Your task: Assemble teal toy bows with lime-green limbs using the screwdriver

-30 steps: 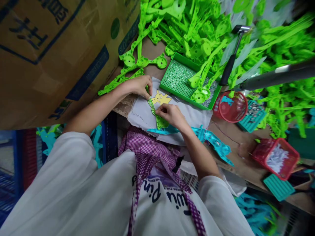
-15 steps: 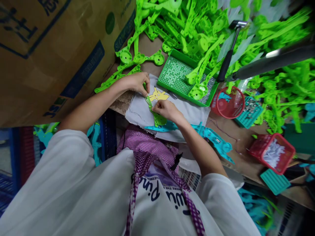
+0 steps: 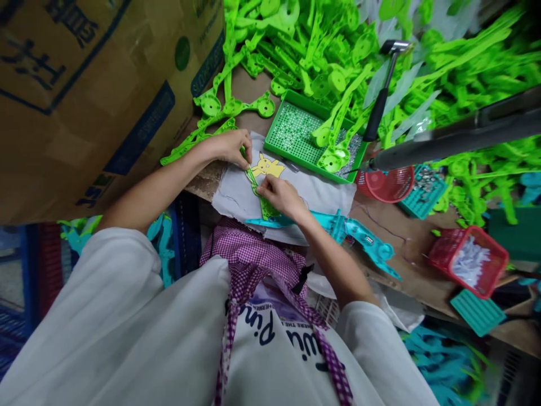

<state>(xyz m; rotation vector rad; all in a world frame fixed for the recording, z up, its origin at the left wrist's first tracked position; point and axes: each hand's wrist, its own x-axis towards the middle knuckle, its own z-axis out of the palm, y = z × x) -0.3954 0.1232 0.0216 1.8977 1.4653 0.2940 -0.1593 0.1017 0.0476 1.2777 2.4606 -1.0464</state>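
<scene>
My left hand (image 3: 237,149) pinches the upper, narrow end of a bright green plastic part (image 3: 267,210). Closed fingers of my right hand (image 3: 279,195) are on the same part lower down, near its wider end, and hide some of it. What else the right fingertips may hold is too small to see. Beneath the hands lies a pale grey cloth (image 3: 233,194) with a yellow cartoon figure (image 3: 269,166) on it. A turquoise plastic part (image 3: 367,239) lies across the cloth's near edge, passing under my right wrist.
Beyond the cloth stands a green perforated tray (image 3: 291,127) with small metal pieces. A hammer (image 3: 382,96) and a dark rod-shaped tool (image 3: 448,135) are at right, before heaped green parts (image 3: 473,67). Red baskets (image 3: 486,282) stand rightward; a large carton (image 3: 105,101) blocks the left.
The dark rod-shaped tool has swung left and nearer, now crossing in front of a red basket. The whole view has shifted slightly. Both hands keep their hold on the green part.
</scene>
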